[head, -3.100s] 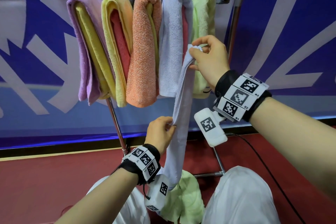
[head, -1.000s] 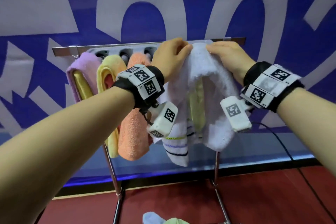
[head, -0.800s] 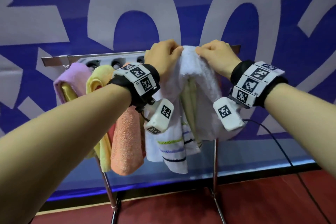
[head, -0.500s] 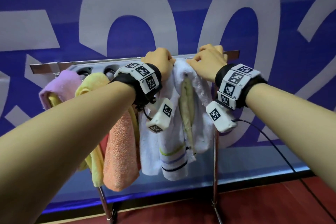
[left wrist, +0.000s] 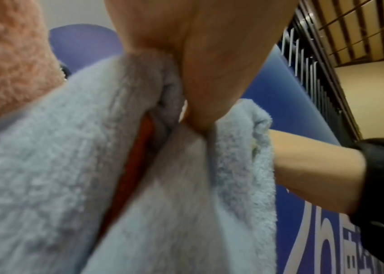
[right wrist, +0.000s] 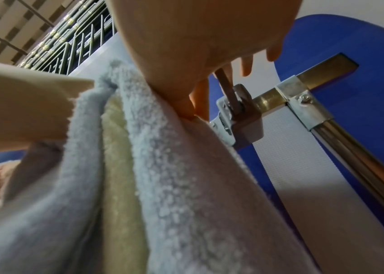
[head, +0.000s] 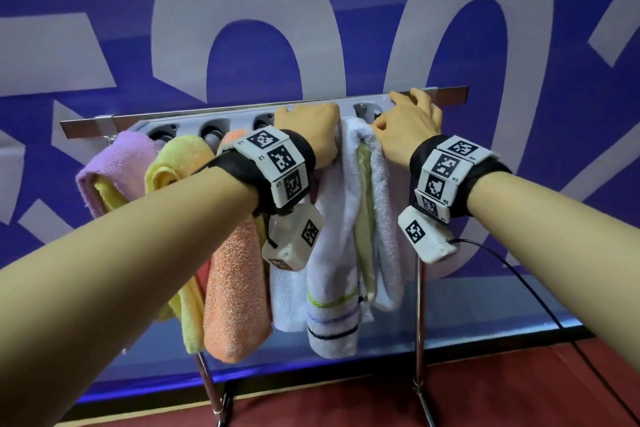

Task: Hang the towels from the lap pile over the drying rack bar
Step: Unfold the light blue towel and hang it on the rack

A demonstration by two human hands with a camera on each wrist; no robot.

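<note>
A white towel (head: 332, 253) with striped ends hangs over the drying rack bar (head: 173, 118), draped round a pale green towel (head: 365, 218). My left hand (head: 308, 128) sits on the fold's left side, its fingers curled over the top and hidden behind. In the left wrist view this hand (left wrist: 198, 64) squeezes bunched white towel (left wrist: 69, 166). My right hand (head: 408, 125) is at the fold's right edge. The right wrist view shows its (right wrist: 198, 46) thumb touching the white towel (right wrist: 186, 185) and its loose fingers reaching to the bar (right wrist: 273, 96). The lap pile is out of view.
Purple (head: 114, 163), yellow (head: 176, 159) and orange (head: 235, 288) towels hang left of my hands. The rack's right leg (head: 419, 322) stands just right of the white towel, with a black cable (head: 540, 302) beside it. A blue and white banner is close behind.
Both hands lifted the white towel from my lap and laid it over the bar. In the last half second the right hand slid right, off the fold and onto the bar.
</note>
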